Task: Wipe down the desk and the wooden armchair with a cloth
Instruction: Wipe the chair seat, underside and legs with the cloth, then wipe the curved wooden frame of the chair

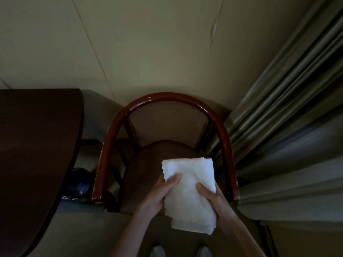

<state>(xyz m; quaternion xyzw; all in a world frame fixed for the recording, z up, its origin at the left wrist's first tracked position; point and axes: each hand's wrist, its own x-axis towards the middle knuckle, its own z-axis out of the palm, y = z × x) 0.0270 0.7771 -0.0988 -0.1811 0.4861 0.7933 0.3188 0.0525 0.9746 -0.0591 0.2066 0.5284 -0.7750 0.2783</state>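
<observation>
A folded white cloth (189, 190) is held above the front of the armchair's brown seat (146, 164). My left hand (159, 193) grips its left edge with the thumb on top. My right hand (213, 199) grips its right edge the same way. The wooden armchair (167, 98) has a curved red-brown rail that forms back and arms, and a padded beige backrest. The dark wooden desk (37, 145) stands to the left of the chair, its rounded corner close to the chair's left arm.
Grey-green curtains (289, 115) hang on the right, touching the chair's right arm. A pale wall (148, 43) rises behind the chair. A dark blue object (79, 182) lies on the floor between desk and chair. The tips of my shoes (157, 251) show at the bottom.
</observation>
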